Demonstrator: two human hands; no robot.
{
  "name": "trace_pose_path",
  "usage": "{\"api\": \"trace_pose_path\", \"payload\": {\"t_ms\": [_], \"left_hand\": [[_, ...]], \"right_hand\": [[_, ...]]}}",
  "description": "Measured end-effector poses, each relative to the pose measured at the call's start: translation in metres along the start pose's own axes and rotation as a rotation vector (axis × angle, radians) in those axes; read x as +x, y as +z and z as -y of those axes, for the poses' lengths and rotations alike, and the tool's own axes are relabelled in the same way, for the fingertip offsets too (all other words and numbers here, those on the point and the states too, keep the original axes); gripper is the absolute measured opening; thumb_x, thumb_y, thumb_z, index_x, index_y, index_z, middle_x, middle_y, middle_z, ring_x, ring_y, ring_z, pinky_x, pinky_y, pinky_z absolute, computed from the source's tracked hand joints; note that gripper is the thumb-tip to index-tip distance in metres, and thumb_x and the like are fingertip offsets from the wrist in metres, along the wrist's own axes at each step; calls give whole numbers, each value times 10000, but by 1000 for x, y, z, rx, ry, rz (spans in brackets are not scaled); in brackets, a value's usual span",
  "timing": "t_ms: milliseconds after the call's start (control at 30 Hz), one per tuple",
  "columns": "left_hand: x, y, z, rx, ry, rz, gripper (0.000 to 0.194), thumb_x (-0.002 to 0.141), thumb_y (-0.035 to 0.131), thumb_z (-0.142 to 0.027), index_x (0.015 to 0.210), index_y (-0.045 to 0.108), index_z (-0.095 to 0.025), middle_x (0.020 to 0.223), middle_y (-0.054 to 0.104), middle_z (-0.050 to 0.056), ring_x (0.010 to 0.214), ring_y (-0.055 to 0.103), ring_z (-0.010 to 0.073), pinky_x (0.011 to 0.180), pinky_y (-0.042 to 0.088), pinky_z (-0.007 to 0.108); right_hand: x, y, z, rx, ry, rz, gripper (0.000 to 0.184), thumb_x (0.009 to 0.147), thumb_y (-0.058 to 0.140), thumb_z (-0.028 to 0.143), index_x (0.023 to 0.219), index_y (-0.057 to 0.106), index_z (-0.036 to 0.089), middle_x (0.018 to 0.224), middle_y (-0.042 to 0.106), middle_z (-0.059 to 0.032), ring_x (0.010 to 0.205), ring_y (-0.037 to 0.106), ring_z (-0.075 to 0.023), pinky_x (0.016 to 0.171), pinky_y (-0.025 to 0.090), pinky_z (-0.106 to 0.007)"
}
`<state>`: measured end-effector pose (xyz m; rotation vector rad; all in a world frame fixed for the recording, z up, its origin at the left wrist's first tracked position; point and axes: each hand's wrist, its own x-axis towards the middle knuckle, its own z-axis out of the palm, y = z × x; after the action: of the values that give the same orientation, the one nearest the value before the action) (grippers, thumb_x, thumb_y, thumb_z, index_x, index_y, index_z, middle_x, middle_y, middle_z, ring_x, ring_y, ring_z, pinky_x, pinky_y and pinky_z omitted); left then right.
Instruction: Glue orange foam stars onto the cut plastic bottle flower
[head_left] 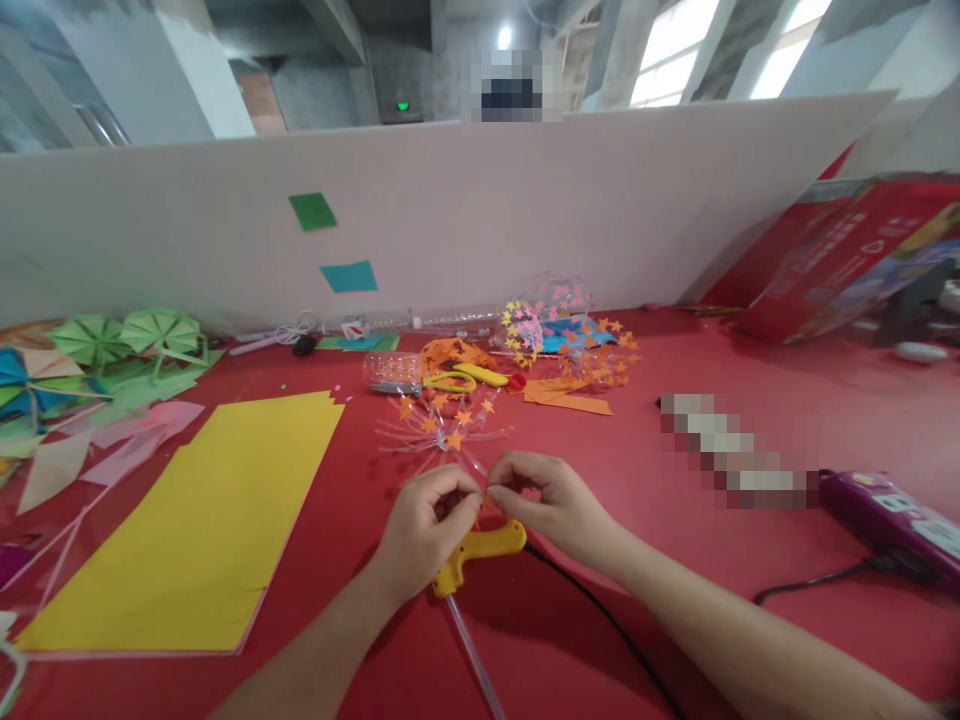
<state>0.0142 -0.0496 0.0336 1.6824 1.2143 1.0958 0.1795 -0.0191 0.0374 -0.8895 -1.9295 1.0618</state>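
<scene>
My left hand [433, 520] and my right hand [551, 500] almost meet, each with thumb and forefinger pinched together. Whatever sits between the fingertips is too small to make out; a bit of orange shows just below them. Under the hands lies a yellow glue gun [491, 543], with a clear glue stick [474, 655] pointing towards me and a black cord running off to the right. Just beyond my fingers is a clear plastic bottle piece cut into thin strips [442, 440], with orange paper stars [454, 440] on the strip ends.
Yellow paper sheets [217, 530] lie at left, near green folded paper pinwheels [124, 345]. Behind are scissors [454, 382], a yellow utility knife [480, 375], orange paper strips [566, 395] and more star-tipped plastic [600, 350]. A purple power strip [892, 520] and red box [847, 255] stand right.
</scene>
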Motion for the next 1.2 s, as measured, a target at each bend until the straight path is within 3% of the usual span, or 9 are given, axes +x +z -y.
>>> {"api": "trace_pose_path", "payload": {"t_ms": [167,300,367,500,667,800,933,1100,1200], "left_hand": [[1,5,2,-71,-76,19,134,742,537,-260,651,549,-163,593,463,-26,554,408,101,523,339,224],[2,-3,0,-57,-12,-49,148,758,537,-234,625,525,-170,593,441,-33,561,401,94,524,337,212],[3,-14,0,-32,45,-143,162,780,531,-234,631,518,-173,610,447,-33,570,406,91,533,340,207],[9,-36,7,-37,65,-352,178,799,531,-245,634,510,-180,557,419,-53,496,372,74,481,321,197],[16,-46,19,-75,22,-438,173,801,544,-250,643,528,-181,556,461,-55,460,358,62,434,286,190],[18,-50,22,-64,30,-470,164,785,561,-250,639,539,-179,543,471,-54,452,365,62,437,297,190],[21,-59,27,-81,26,-545,120,763,570,-258,671,557,-182,580,526,-43,446,379,65,429,301,195],[25,-64,30,-35,19,-570,125,749,557,-253,649,551,-179,568,514,-39,447,371,70,432,296,201],[23,-57,25,63,43,-510,139,757,544,-251,639,551,-178,570,499,-35,488,402,83,473,325,205]], "right_hand": [[-1,4,-2,-16,-1,-56,132,790,499,205,660,512,183,568,492,49,526,444,-84,512,351,-193],[-3,1,-2,-120,-60,-56,107,819,477,206,741,544,177,601,517,35,541,468,-93,532,375,-197],[-6,0,-1,-263,-148,72,97,802,489,173,848,574,164,697,574,7,590,506,-102,576,401,-208],[-13,9,2,-697,-312,412,260,753,553,165,1010,592,160,954,626,-64,775,561,-175,647,418,-264],[-15,27,-4,-987,-354,448,280,807,503,149,1073,584,115,1002,620,-111,866,554,-230,716,425,-331],[-13,29,-6,-902,-294,472,323,764,479,87,1070,581,103,1011,608,-115,851,563,-216,761,436,-337],[-14,21,0,-596,-199,356,424,673,533,88,1095,541,130,1010,581,-94,841,564,-193,743,455,-297],[-8,10,2,-275,-277,140,69,788,530,177,857,528,175,853,541,-60,736,522,-155,641,434,-255],[-5,7,0,-209,-240,19,96,834,532,272,791,510,190,809,538,-40,710,520,-147,641,430,-255]]}}
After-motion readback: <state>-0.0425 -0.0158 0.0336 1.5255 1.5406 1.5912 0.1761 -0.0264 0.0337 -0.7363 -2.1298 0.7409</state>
